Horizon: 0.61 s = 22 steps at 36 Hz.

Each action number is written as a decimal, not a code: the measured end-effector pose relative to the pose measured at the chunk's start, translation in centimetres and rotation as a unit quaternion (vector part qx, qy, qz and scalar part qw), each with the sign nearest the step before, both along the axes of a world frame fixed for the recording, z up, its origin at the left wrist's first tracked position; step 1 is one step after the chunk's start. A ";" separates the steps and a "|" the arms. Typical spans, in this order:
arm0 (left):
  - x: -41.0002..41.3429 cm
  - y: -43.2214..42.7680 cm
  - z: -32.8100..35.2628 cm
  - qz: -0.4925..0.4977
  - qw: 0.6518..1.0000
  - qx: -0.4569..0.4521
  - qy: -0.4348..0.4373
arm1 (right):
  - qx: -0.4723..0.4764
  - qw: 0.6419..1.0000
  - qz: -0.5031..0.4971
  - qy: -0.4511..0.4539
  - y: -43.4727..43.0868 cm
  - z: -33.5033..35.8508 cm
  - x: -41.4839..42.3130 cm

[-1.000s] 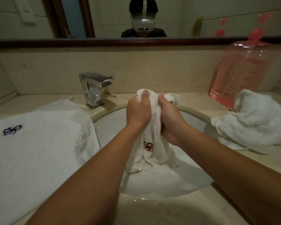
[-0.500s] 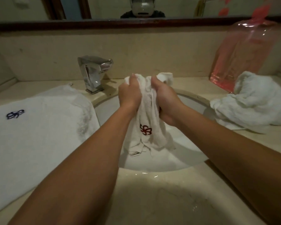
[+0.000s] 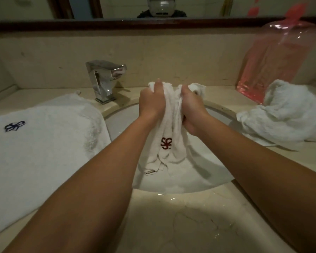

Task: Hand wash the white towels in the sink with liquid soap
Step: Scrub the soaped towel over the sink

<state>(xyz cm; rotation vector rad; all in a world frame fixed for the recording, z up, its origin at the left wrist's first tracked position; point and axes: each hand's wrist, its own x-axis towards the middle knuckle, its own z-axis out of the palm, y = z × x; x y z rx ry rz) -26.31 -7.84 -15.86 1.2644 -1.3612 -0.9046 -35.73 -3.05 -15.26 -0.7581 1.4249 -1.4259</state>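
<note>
- Towel (image 3: 169, 125) with a red monogram hangs bunched over the sink (image 3: 117, 123), lower end down in the basin.
- Left hand (image 3: 151, 103) and right hand (image 3: 192, 110) each grip its top, fingers curled round the cloth.
- Folded towel (image 3: 44, 147) lies left of the sink, crumpled towel (image 3: 288, 115) right, beside a pink pouch (image 3: 274, 57).

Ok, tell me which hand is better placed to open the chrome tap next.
Left, probably. The left hand is nearer the square chrome tap, behind the left rim of the white sink. The right hand would have to cross over; it can hold the white towel with the red emblem alone.
</note>
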 end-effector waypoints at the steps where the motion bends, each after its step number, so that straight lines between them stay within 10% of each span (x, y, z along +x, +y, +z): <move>1: -0.1 0.0 -0.1 -0.010 1.000 0.011 0.005 | 0.005 1.000 -0.014 -0.004 -0.4 -0.1 -0.3; 22: -0.1 0.5 -0.2 0.010 0.998 -0.054 -0.013 | -0.026 0.999 0.043 0.004 0.9 -0.2 1.4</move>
